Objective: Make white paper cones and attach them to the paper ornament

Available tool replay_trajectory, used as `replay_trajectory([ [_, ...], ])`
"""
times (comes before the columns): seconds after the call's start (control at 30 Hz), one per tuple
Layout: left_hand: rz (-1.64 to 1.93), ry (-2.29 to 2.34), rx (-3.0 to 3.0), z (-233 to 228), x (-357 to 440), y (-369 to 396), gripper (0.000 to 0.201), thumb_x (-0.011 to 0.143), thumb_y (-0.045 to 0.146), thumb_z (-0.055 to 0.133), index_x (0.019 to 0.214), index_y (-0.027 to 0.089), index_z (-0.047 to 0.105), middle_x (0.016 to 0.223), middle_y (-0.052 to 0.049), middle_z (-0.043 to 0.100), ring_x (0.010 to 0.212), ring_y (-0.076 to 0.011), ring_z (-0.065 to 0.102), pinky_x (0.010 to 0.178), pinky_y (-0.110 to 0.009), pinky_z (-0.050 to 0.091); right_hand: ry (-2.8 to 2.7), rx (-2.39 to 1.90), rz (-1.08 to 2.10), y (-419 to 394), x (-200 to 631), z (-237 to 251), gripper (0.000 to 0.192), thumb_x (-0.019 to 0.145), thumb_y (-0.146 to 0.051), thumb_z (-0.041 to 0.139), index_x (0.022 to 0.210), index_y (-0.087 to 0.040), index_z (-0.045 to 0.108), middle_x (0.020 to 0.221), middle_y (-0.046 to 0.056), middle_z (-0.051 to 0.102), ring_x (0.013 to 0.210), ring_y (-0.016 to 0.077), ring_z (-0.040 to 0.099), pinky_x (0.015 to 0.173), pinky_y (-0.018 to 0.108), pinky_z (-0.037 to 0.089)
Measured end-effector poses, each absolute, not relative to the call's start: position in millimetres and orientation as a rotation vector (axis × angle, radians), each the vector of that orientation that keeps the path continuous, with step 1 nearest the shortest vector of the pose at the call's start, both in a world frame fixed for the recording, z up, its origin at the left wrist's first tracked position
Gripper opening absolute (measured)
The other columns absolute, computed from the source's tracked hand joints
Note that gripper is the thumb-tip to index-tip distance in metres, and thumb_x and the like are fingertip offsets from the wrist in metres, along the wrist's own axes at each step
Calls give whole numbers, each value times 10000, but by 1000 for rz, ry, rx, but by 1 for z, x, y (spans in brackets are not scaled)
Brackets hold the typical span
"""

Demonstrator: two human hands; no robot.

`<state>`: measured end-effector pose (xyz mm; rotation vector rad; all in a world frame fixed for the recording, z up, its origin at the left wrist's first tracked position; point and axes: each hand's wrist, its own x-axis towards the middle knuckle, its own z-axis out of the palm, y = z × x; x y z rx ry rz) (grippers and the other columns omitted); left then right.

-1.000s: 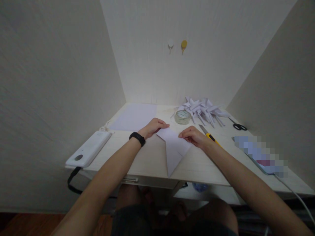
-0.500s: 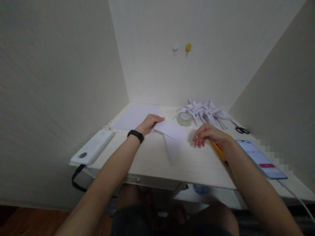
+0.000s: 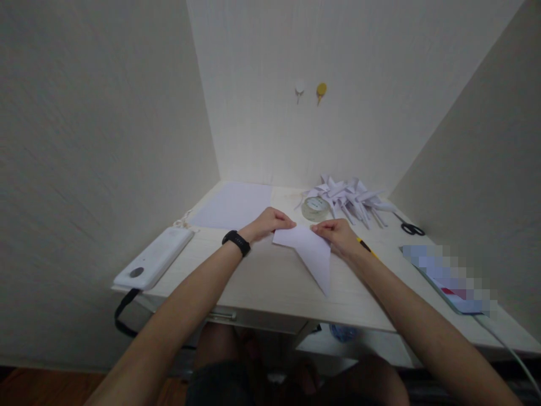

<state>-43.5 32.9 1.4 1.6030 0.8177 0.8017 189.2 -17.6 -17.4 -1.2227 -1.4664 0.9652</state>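
Between my hands is a white sheet of paper (image 3: pixel 310 254), creased and angled, with one pointed flap hanging toward the desk's front edge. My left hand (image 3: pixel 273 221), below a black wristband, pinches the paper's upper left edge. On the upper right edge, my right hand (image 3: pixel 336 232) pinches it between thumb and fingers. A yellow and black tool (image 3: pixel 367 247), probably a cutter, lies partly hidden under my right forearm. Just beyond the hands sits a roll of clear tape (image 3: pixel 315 208).
Several folded paper pinwheels (image 3: pixel 350 197) are heaped at the back right, beside black scissors (image 3: pixel 412 228). A flat paper sheet (image 3: pixel 234 204) lies back left. A white power bank-like device (image 3: pixel 155 258) rests at the left edge, a phone (image 3: pixel 443 279) with cable at the right. Two hooks (image 3: pixel 322 90) hang on the wall.
My right hand has moved left from above the desk and taken hold of the paper. The paper has turned and shifted toward the right, its flap now swung nearer to me.
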Motion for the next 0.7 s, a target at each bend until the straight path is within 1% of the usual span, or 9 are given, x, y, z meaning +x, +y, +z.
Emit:
replay_trajectory([
  [0.1,720,812,1666,2,-43,30,237,652,336,822,733,118,777,729,-69,720,653,-128,591,636,-260,442,-1522,-1275,959,-20,190,-14,428,615,-542,800,714,-125,776,654,76,711,548,158,548,518,285,388],
  [0.23,681,806,1654,3,-42,29,186,655,301,801,699,122,774,698,-63,718,623,-122,595,605,-247,444,-1528,-1225,1024,-19,193,-15,426,601,-536,810,732,-132,770,707,89,731,589,168,581,544,285,418],
  [0.37,593,800,1606,6,-45,30,158,634,268,789,666,115,765,623,-50,696,544,-109,577,529,-228,436,-1617,-1225,1018,-17,200,-12,419,615,-543,800,716,-138,764,677,73,714,572,150,549,515,269,388],
  [0.5,477,805,1585,10,-54,34,172,609,264,807,670,109,764,633,-70,714,519,-121,607,509,-229,480,-1670,-1273,1033,-19,205,-4,438,594,-565,806,698,-142,756,628,54,691,529,137,518,487,264,355],
  [0.6,370,785,1580,13,-68,39,217,632,301,819,711,105,770,672,-102,738,558,-144,660,544,-236,521,-1641,-1286,1083,-20,208,-2,462,563,-576,821,692,-138,752,625,58,693,518,137,521,493,271,368],
  [0.7,308,789,1578,15,-86,46,253,634,318,830,758,104,773,772,-129,764,646,-167,708,552,-222,521,-1611,-1290,1135,-19,210,-2,476,523,-570,847,693,-134,754,646,71,707,535,150,551,516,283,402],
])
